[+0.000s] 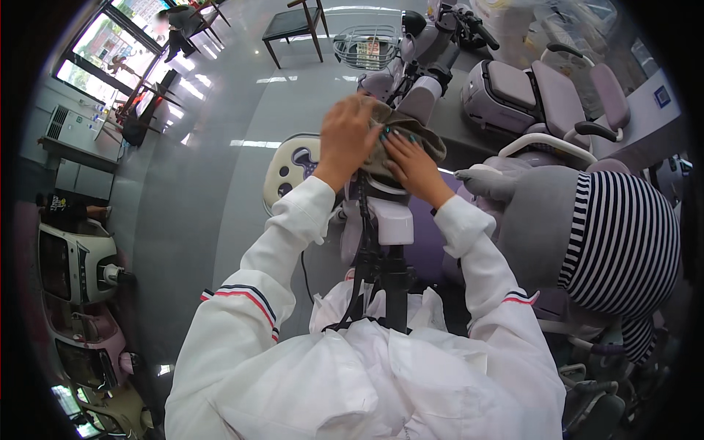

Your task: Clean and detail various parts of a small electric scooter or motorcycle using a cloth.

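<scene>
A grey-brown cloth (378, 155) lies bunched over the top of a light purple electric scooter (394, 222) in front of me. My left hand (345, 139) grips the cloth at its left side, fingers bent and the thumb on the near side. On the cloth's right part rests my right hand (415, 163), its fingers stretched out flat and dark green polish on the nails. What lies beneath the cloth is hidden. Just left of the hands is a cream footboard-like panel (282, 172) with round cut-outs.
Beyond the cloth stands another scooter with a wire basket (367, 48). To the right are a scooter with padded mauve seats (561, 99) and a large grey plush toy (539, 220) in stripes. A chair (293, 23) stands far ahead; several small vehicles (77, 264) line the left.
</scene>
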`<move>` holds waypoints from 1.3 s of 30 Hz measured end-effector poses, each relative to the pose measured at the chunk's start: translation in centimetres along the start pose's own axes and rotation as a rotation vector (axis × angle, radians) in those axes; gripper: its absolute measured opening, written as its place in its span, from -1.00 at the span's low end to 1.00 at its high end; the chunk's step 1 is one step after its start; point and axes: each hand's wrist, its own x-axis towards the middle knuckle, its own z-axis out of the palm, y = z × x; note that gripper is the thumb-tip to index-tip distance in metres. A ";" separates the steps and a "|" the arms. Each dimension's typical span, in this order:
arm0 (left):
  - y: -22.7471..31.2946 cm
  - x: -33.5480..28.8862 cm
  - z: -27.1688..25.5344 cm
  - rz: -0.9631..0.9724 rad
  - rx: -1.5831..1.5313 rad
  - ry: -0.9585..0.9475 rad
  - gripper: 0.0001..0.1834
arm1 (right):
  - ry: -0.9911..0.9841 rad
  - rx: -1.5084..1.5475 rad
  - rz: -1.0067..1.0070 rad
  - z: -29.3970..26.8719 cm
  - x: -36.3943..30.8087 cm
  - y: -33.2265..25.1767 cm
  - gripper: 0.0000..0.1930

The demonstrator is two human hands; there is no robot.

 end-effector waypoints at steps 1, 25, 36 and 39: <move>-0.8 -0.3 0.6 -0.003 -0.001 0.005 -0.48 | -0.002 -0.004 -0.003 -0.1 -0.6 0.0 -0.53; -1.8 -9.3 3.8 -0.885 -1.465 -0.226 -0.48 | -0.144 -0.085 -0.205 -2.3 4.7 -3.7 -0.52; -1.0 -15.0 4.4 -0.506 -1.197 -0.161 -0.34 | -0.539 0.163 -0.089 -5.7 1.1 -10.2 -0.43; -3.2 -12.8 5.6 -0.432 -1.244 -0.199 -0.31 | -0.503 0.229 0.103 -7.1 1.0 -12.8 -0.42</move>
